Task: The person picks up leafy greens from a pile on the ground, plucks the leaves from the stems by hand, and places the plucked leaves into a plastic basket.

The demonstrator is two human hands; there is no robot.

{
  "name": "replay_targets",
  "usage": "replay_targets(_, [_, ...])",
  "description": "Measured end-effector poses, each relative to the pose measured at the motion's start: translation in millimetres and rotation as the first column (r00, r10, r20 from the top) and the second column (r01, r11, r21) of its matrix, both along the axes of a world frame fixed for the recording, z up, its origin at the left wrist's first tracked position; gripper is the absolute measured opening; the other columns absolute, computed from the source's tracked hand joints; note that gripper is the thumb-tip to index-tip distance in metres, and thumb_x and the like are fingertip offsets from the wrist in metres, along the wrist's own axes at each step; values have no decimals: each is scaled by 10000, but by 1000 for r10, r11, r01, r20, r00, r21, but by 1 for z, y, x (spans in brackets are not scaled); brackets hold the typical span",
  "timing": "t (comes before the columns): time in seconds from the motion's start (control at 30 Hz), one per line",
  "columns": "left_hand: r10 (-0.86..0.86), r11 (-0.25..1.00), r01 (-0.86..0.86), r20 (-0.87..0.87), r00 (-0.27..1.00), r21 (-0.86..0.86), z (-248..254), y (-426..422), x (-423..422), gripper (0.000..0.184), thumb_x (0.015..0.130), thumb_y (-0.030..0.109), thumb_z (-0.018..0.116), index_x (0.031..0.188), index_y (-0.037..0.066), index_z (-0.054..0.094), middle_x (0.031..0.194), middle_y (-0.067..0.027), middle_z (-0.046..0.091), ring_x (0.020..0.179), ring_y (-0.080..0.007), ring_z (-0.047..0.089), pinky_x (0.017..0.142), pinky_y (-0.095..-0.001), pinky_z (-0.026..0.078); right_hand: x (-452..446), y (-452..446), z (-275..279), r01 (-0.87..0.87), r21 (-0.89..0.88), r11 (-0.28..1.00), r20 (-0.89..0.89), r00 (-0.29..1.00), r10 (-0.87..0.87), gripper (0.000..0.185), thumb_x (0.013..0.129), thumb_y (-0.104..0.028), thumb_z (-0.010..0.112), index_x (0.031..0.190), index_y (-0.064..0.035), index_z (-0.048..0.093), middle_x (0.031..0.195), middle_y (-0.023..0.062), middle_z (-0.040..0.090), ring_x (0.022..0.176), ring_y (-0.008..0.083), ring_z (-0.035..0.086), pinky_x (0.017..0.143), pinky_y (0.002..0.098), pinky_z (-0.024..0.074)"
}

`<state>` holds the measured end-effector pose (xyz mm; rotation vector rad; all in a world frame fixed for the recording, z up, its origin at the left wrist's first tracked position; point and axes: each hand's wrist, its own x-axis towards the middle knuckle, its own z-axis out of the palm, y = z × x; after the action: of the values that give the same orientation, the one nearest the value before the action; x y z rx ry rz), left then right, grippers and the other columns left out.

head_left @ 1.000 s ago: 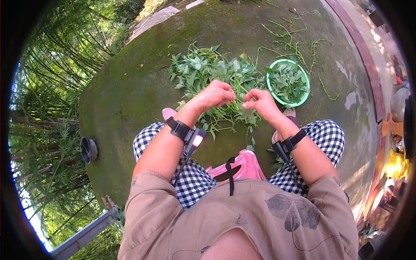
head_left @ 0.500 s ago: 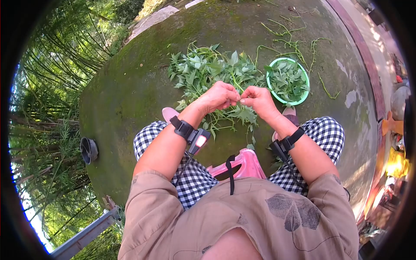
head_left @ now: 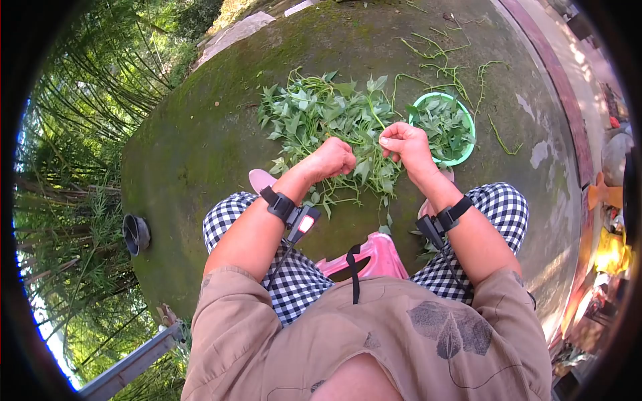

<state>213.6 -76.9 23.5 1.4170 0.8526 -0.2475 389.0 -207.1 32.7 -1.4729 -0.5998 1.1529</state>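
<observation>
A leafy green stem (head_left: 376, 110), which looks like sweet potato vine, rises from the thumb and fingertips of my right hand (head_left: 409, 146). That hand is pinched, just left of the green basket (head_left: 475, 127) full of picked leaves. My left hand (head_left: 334, 158) is closed in a loose fist above the near side of the leafy pile (head_left: 301, 110); whatever lies inside its fingers is hidden. The pile spreads on the ground in front of my feet, leaves and long stems tangled together.
Stripped stems (head_left: 455, 73) lie behind and right of the basket. A pink plastic stool or seat (head_left: 384, 254) shows between my knees. At the left stands a dark pot (head_left: 136, 234) near the bamboo (head_left: 73, 167). Mossy concrete (head_left: 194, 154) forms the ground.
My hands were together over the pile and have come apart. The left moved left and slightly down; the right moved right and up with the leafy stem.
</observation>
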Motion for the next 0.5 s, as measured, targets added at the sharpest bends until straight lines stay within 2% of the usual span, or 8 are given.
replay_targets(0.07, [-46, 997, 48, -41, 998, 54, -5, 2, -5, 79, 704, 76, 627, 676, 4, 613, 566, -44, 560, 411, -101, 453, 372, -258, 320, 9, 0, 4, 40, 7, 999, -13, 999, -40, 43, 820, -60, 661, 848, -47, 630, 717, -3, 621, 589, 78, 573, 500, 206, 409])
replay_targets(0.17, [-213, 940, 250, -174, 961, 232, -22, 7, -17, 86, 686, 74, 628, 675, -10, 615, 569, -55, 564, 433, -126, 479, 381, -275, 339, 21, -1, 6, 87, 27, 996, -15, 996, -87, 47, 832, -72, 656, 854, -42, 626, 723, 6, 629, 589, 82, 579, 498, 206, 406])
replay_targets(0.2, [-326, 874, 403, -287, 901, 272, -27, 10, -18, 213, 677, 98, 679, 860, -11, 677, 665, -107, 640, 562, -211, 602, 498, -339, 465, 25, -2, 8, 102, 29, 994, -14, 995, -102, 47, 834, -73, 654, 855, -41, 627, 723, 7, 630, 587, 82, 579, 497, 207, 405])
replay_targets(0.3, [-484, 627, 520, -233, 843, 579, -30, 2, -35, 428, 671, 121, 732, 1091, 56, 676, 812, -140, 694, 770, -273, 671, 703, -372, 524, 33, -4, 6, 126, 32, 991, -20, 992, -126, 51, 842, -80, 653, 863, -39, 631, 714, 10, 631, 578, 83, 579, 491, 207, 397])
replay_targets(0.33, [-438, 639, 577, -377, 816, 509, -23, -2, -32, 578, 659, 134, 769, 1221, 143, 633, 948, -147, 701, 939, -314, 657, 876, -384, 488, 34, -4, 6, 124, 24, 992, -26, 992, -124, 53, 842, -81, 654, 864, -39, 631, 712, 10, 630, 576, 84, 578, 491, 207, 396])
replay_targets(0.43, [-243, 685, 469, -433, 868, 557, -8, -5, -22, 465, 686, 102, 755, 1141, 78, 662, 907, -121, 702, 814, -251, 673, 754, -360, 521, 29, -3, 8, 104, -26, 994, -46, 993, -105, 60, 830, -79, 664, 863, -39, 634, 708, 11, 631, 573, 86, 578, 492, 206, 392])
replay_targets(0.5, [-161, 870, 226, -181, 970, 438, -13, 7, -14, 379, 713, 89, 748, 1082, 49, 673, 870, -76, 686, 695, -164, 621, 637, -309, 493, 22, -4, 8, 84, -71, 994, -55, 995, -88, 62, 823, -76, 669, 861, -39, 637, 711, 11, 632, 574, 88, 578, 493, 206, 391])
